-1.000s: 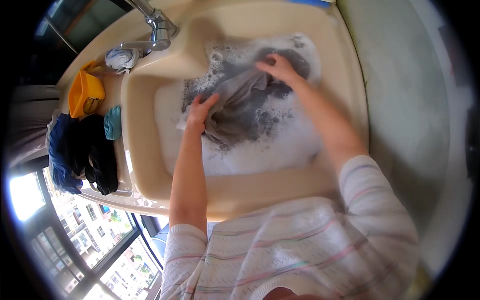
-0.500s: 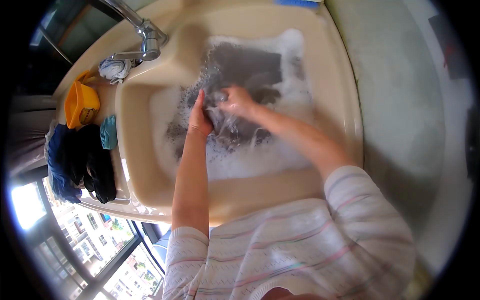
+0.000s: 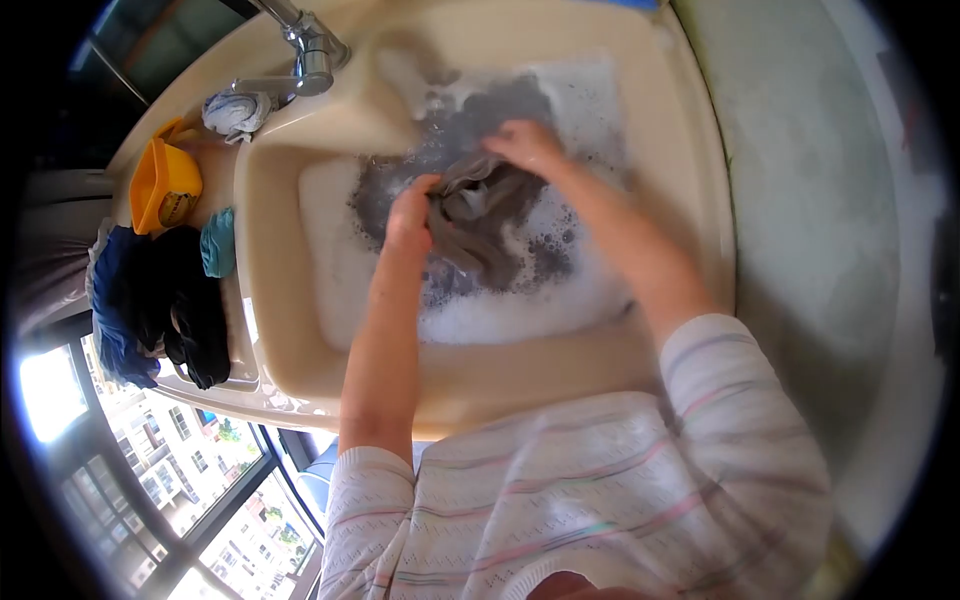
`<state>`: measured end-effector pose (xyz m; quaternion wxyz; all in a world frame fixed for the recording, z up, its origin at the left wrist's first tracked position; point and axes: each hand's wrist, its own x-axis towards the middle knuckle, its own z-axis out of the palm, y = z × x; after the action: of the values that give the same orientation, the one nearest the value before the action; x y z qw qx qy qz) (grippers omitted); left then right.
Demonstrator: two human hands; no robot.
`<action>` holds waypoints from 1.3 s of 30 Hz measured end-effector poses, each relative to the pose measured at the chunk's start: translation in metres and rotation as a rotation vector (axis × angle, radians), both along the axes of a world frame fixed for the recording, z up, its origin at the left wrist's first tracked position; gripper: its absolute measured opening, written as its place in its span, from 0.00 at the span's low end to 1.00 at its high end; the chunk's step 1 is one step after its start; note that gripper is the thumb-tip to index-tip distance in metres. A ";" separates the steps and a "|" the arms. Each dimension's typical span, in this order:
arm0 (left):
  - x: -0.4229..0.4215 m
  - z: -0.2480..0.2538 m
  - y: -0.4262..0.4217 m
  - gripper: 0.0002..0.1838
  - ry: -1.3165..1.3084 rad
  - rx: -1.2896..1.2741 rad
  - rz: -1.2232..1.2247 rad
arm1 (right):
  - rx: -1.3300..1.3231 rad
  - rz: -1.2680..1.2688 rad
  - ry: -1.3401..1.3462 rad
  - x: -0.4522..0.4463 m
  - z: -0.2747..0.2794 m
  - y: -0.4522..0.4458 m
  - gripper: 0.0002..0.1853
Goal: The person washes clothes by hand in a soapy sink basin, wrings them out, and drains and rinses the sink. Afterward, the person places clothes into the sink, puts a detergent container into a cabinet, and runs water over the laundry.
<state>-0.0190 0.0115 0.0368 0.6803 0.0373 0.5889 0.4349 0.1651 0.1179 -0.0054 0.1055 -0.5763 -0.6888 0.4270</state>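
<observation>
A wet grey-brown garment (image 3: 465, 235) is stretched between my hands over soapy water in a beige sink (image 3: 275, 300). My left hand (image 3: 408, 215) is closed on its left edge. My right hand (image 3: 527, 147) pinches its upper right part, slightly farther from me. The lower part of the cloth hangs into the greyish water, and I cannot make out which kind of garment it is. White suds (image 3: 520, 310) float around it.
A chrome faucet (image 3: 312, 60) rises at the sink's upper left. On the left ledge are a crumpled pale cloth (image 3: 238, 112), a yellow plastic container (image 3: 165, 188), a teal cloth (image 3: 217, 243) and dark clothes (image 3: 185, 310). A wall borders the right side.
The garment has come up out of the water and now shows clearly between my hands. My right hand has moved right and away from my left hand. The suds have shifted.
</observation>
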 end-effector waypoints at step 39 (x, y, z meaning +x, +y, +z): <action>-0.027 -0.064 -0.022 0.37 0.325 -0.135 -0.346 | -0.010 0.383 -0.238 -0.026 -0.008 -0.029 0.20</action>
<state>-0.0464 -0.0106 -0.0275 0.6421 0.1617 0.7029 0.2599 0.1396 0.0892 -0.0134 -0.0625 -0.4817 -0.7912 0.3715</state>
